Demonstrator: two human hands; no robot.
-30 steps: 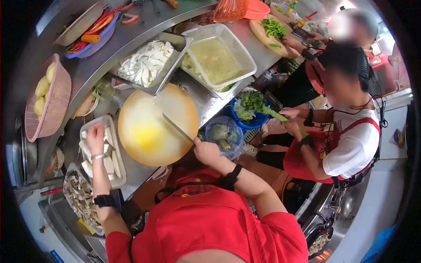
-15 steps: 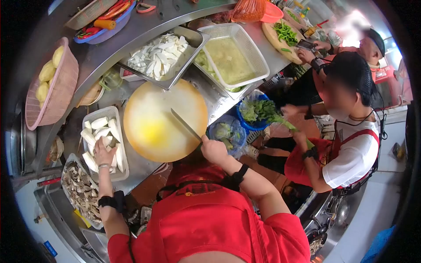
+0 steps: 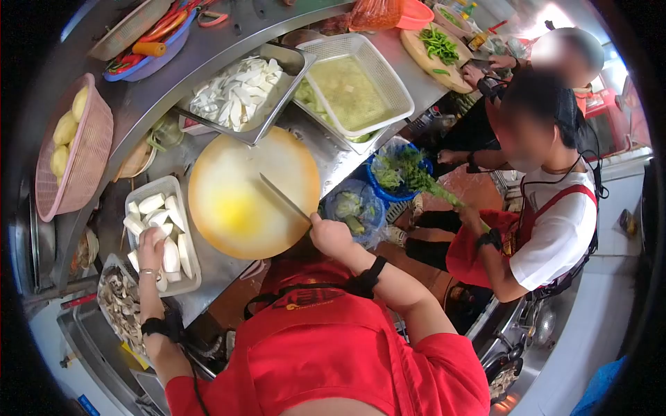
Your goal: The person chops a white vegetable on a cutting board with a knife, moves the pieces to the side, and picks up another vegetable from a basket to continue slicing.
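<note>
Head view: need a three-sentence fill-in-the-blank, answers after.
The person's ____ hand grips the steel-bladed knife.
The other hand touches vegetable pieces coloured ____ in the rectangular plastic tray.
The knife extends over a cream-and-yellow chopping board with a ____ outline.
Missing words: right; white; round.

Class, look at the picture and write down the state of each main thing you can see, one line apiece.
Left hand: in the tray, grip unclear
Right hand: closed round the knife's handle
Knife: held, blade over the round board
Round board: lying flat, yellow patch showing
Tray: holding thick white pieces
Metal pan: holding heaped white slices
Green strips: heaped
</note>
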